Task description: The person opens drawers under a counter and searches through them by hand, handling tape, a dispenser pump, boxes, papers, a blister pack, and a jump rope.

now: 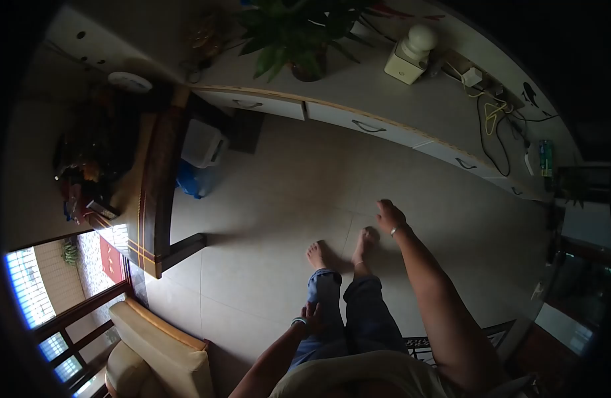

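Shirt (pixel 358 377) closest, L hand (pixel 311 318) on jeans (pixel 368 308), R hand (pixel 390 215) over tiled flr (pixel 266 199) by drawers (pixel 398 134), grips unclear.

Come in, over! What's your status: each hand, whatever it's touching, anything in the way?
Left hand on or just above trouser leg. Right hand out over floor, nothing visibly held. Padded seat off left, away from both.
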Demonstrator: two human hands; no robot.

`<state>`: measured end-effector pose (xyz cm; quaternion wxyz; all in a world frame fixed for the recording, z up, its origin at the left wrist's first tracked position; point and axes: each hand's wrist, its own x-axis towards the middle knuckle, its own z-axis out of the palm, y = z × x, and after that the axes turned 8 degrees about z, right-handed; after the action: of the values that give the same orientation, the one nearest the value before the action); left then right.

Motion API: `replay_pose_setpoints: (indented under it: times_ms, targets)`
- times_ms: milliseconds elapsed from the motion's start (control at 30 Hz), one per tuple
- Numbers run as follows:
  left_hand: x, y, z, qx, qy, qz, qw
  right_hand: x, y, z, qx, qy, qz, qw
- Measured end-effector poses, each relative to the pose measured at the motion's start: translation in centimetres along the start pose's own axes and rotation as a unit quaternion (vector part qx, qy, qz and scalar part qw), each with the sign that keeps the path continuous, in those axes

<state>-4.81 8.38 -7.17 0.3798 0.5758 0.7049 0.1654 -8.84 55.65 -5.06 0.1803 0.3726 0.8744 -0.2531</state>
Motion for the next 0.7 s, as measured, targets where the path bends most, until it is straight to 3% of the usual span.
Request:
replay_pose_setpoints:
  times_ms: [33,100,167,200,433,500,700]
  targets:
    - [0.4,1.4,0.4,-0.171,-0.216,-0.223,0.935,2.0,0.3,-1.1,-0.025,0.022,0.017,0.999]
    - [2.1,4.7,-2.1,-0.161,-0.228,-0.243,0.929,6.6,-0.3,-2.7,-0.058,0.074,0.013,0.995]
    - [5.5,7.8,-7.3,-0.153,-0.355,-0.347,0.854,11.9,0.3,-2.4,-0.034,0.159,-0.047,0.986]
    - [5.5,7.6,-7.1,-0.175,-0.355,-0.345,0.851,13.8,-0.1,-2.7,-0.027,0.206,-0.072,0.976]
    - [4.6,7.8,-4.5,-0.198,-0.362,-0.351,0.841,19.7,-2.4,-5.6,0.001,0.134,0.048,0.990]
    - [4.7,8.4,-4.4,-0.216,-0.344,-0.358,0.841,19.4,-3.2,-4.6,-0.008,0.120,0.091,0.989]
    - [6.8,8.9,-5.4,-0.204,-0.384,-0.371,0.820,14.0,-4.1,-0.6,0.025,0.160,0.070,0.984]
